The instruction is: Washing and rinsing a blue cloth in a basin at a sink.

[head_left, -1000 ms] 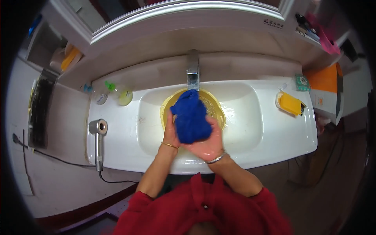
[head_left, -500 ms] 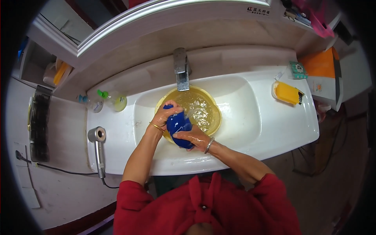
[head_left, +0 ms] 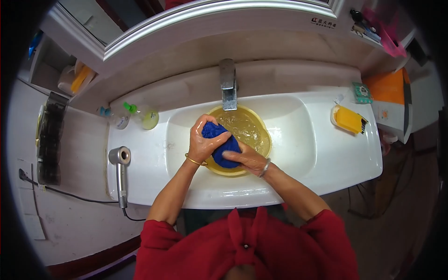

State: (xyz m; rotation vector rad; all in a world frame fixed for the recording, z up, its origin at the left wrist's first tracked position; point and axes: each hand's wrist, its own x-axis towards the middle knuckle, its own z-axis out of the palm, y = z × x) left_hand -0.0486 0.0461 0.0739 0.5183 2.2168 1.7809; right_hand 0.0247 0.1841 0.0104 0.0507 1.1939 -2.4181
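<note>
Between my hands is a wet, bunched blue cloth [head_left: 227,145], held above a yellow plastic basin [head_left: 268,140] of water. My left hand [head_left: 202,140] wraps round the cloth's upper left side, thumb across its front. On the lower right, my right hand [head_left: 251,159] grips it with the thumb pressed on top. Parts of the fingers are hidden behind the cloth. The basin stands in the white sink [head_left: 296,140], under a metal faucet [head_left: 228,86]. Water in the basin is rippled.
Two pump bottles [head_left: 148,119] stand on the left ledge. A hair dryer [head_left: 121,172] lies nearer, its cord trailing off. On the right ledge are a yellow brush [head_left: 349,120] and a green packet [head_left: 362,93]. A mirror cabinet [head_left: 196,18] overhangs the back.
The cloth has become more crumpled and compact between my hands. My left thumb now lies across it. The whole view has shifted slightly, and the water looks calmer.
</note>
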